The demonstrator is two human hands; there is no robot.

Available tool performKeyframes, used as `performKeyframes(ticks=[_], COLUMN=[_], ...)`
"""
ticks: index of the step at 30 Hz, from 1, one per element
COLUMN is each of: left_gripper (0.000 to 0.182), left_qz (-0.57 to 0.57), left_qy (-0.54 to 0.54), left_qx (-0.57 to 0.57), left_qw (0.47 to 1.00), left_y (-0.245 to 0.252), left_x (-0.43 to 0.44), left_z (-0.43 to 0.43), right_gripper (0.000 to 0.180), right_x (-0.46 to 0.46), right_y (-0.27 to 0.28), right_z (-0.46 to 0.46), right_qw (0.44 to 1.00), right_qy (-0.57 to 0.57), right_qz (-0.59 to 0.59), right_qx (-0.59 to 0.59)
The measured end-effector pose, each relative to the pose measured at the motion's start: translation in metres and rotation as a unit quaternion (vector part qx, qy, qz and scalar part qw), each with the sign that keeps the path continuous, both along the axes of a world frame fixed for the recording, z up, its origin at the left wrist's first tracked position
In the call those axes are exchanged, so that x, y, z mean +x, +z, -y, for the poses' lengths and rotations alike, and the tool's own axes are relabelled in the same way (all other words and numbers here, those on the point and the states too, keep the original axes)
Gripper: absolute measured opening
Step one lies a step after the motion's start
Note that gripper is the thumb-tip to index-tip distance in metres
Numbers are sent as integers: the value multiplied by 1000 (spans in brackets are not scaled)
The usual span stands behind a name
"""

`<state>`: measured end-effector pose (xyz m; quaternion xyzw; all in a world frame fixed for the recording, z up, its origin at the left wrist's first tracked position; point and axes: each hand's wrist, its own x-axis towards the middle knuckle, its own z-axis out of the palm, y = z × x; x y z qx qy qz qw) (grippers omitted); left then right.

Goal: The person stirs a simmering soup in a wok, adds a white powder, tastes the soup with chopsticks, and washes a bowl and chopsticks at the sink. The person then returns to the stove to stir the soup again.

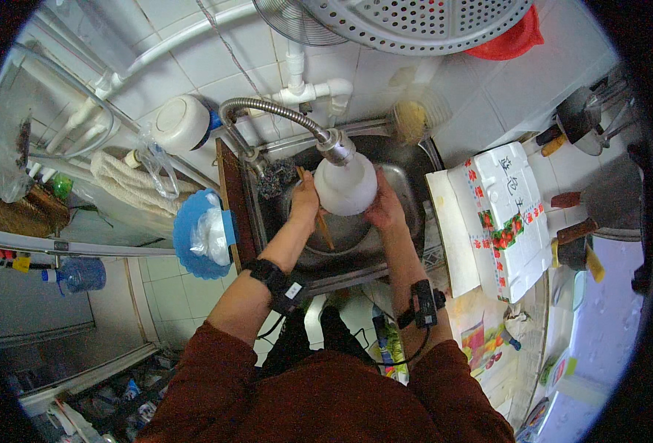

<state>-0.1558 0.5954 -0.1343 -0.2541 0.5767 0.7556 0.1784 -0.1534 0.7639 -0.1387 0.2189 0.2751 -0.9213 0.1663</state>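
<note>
A white bowl [344, 191] is between my hands over a metal sink [406, 171], directly below the faucet head [336, 147]. My left hand [305, 202] holds the bowl's left side together with wooden chopsticks [324, 231], which slant downward past the hand. On the bowl's right side, my right hand [383, 204] grips its wall. Under the bowl, a round metal basin [348, 238] lies in the sink. Water running from the faucet cannot be made out clearly.
A dark scouring pad [275, 178] lies at the sink's left. A blue scalloped basin [187, 235] holding plastic bags stands further left. On the right is a white foam box [517, 221]. A perforated metal steamer tray [415, 25] hangs above.
</note>
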Motion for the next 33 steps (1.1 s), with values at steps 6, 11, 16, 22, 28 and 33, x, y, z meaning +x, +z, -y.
performKeyframes(ticks=[6, 11, 16, 22, 28, 33], left_gripper=[60, 58, 45, 37, 35, 39], left_qz=[-274, -293, -241, -387, -124, -71], left_qy=[-42, -51, 11, 65, 39, 44], left_qx=[-396, -396, -190, -380, -70, 51], left_qw=[875, 869, 952, 838, 989, 995], left_y=[-22, -35, -26, -38, -28, -10], left_x=[21, 22, -14, -6, -34, -15], left_z=[-44, -59, -35, -34, -13, -6], right_gripper=[41, 37, 26, 27, 30, 21], right_x=[3, 10, 22, -2, 17, 27], right_y=[-14, -6, 28, 22, 27, 38], right_z=[6, 15, 43, 51, 41, 48], right_qw=[990, 910, 917, 943, 713, 687], right_qy=[-139, -41, -87, -66, 78, 12], right_qz=[33, -103, -132, -42, -248, -295], right_qx=[-6, 400, 366, 324, 652, 664])
